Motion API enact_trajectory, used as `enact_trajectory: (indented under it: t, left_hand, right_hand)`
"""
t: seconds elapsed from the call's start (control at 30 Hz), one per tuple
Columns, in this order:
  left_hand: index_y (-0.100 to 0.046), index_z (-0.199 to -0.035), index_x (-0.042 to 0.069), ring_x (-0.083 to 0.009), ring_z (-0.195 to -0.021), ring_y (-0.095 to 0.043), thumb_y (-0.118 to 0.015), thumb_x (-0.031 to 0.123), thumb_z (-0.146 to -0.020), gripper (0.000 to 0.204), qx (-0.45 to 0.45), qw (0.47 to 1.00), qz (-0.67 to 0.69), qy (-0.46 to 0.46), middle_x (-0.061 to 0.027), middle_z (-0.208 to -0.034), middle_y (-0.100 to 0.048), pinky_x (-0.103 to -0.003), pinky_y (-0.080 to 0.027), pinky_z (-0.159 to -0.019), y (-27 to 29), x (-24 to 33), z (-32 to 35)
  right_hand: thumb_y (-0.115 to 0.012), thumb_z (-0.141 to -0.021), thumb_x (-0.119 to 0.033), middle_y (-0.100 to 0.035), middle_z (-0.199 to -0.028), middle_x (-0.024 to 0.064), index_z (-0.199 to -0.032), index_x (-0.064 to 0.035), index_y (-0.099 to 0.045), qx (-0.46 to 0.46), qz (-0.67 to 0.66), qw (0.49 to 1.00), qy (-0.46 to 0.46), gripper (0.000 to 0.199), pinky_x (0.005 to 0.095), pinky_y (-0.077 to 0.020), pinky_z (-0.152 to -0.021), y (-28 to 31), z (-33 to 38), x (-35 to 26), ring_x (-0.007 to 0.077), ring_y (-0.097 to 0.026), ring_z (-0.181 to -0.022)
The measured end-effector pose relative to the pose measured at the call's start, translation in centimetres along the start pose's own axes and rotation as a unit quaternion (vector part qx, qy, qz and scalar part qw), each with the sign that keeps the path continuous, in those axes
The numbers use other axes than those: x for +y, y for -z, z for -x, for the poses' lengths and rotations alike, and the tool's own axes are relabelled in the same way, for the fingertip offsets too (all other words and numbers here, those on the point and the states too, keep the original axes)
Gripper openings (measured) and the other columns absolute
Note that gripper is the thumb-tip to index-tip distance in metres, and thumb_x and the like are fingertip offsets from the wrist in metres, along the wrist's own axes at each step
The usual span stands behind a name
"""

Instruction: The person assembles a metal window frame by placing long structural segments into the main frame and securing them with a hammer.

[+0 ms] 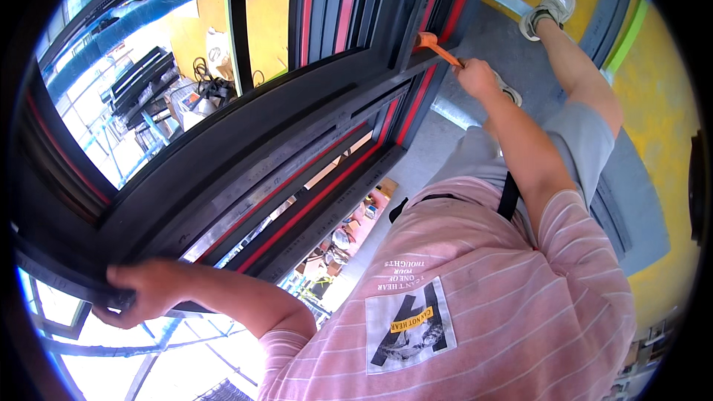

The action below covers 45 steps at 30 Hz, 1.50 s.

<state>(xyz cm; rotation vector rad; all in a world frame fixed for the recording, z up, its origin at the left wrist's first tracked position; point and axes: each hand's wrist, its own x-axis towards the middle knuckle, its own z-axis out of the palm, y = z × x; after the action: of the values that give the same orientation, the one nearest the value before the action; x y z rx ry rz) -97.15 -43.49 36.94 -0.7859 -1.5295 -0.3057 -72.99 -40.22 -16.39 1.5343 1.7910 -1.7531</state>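
Observation:
A large dark grey window frame (245, 122) with red strips runs from the lower left to the upper middle. Around its left end my left hand (148, 289) is closed, thumb on one side and fingers curled beneath the edge. My right hand (479, 78) is wrapped round the handle of an orange hammer-shaped tool (438, 46). The tool's head lies at a joint between the frame's bars; whether it touches the bar I cannot tell. Dark upright profiles (338, 7) with red strips stand just beyond that joint.
Stacked black profiles (140, 85) and cables (212, 82) lie beyond the frame on the left. Below the frame are boxes and loose items (345, 238). Yellow panels (661, 171) stand at the right, and my legs and shoes (549, 13) are on the grey floor (475, 37).

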Motion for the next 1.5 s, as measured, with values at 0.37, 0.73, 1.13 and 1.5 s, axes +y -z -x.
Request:
enact_trajectory:
  t: [0.37,0.73,1.13,1.5]
  left_hand:
    - [-0.067,-0.129,0.006,-0.0307,-0.122,-0.064,-0.045,0.061,-0.101,0.065,-0.811,0.398,-0.161,-0.398,-0.0147,-0.132,-0.067,-0.047,-0.049,-0.103,-6.8,16.2,22.5]
    - [-0.076,-0.112,0.003,-0.034,-0.112,-0.069,-0.048,0.069,-0.096,0.073,-0.797,0.392,-0.17,-0.427,-0.0186,-0.115,-0.073,-0.045,-0.053,-0.096,-6.6,15.8,23.1]
    - [-0.076,-0.11,0.002,-0.0343,-0.109,-0.071,-0.05,0.068,-0.096,0.072,-0.804,0.413,-0.16,-0.397,-0.0192,-0.111,-0.074,-0.045,-0.055,-0.094,-7.2,16.7,23.0]
    - [-0.076,-0.114,0.006,-0.0304,-0.108,-0.071,-0.058,0.062,-0.094,0.062,-0.801,0.425,-0.137,-0.398,-0.0141,-0.113,-0.074,-0.041,-0.057,-0.09,-6.9,16.9,22.4]
  right_hand:
    - [-0.057,-0.098,-0.039,-0.072,-0.106,0.024,-0.117,-0.009,-0.073,0.049,-0.218,0.973,-0.063,0.039,0.049,-0.0523,-0.092,-1.8,-0.6,4.9,0.0407,-0.068,-0.104]
    - [-0.06,-0.094,-0.029,-0.071,-0.107,0.0261,-0.113,-0.0022,-0.074,-0.043,-0.139,0.985,0.09,0.036,0.0477,-0.0545,-0.093,-1.2,3.2,-2.6,0.0407,-0.069,-0.102]
    - [-0.06,-0.095,-0.027,-0.072,-0.108,0.0228,-0.118,-0.0058,-0.072,-0.004,-0.091,0.99,0.11,0.035,0.0475,-0.0524,-0.095,-0.1,1.5,-2.0,0.0395,-0.068,-0.105]
    - [-0.059,-0.095,-0.034,-0.07,-0.11,0.0244,-0.117,-0.0073,-0.073,-0.038,-0.058,0.993,0.099,0.037,0.049,-0.049,-0.099,1.1,4.2,1.3,0.0408,-0.063,-0.112]
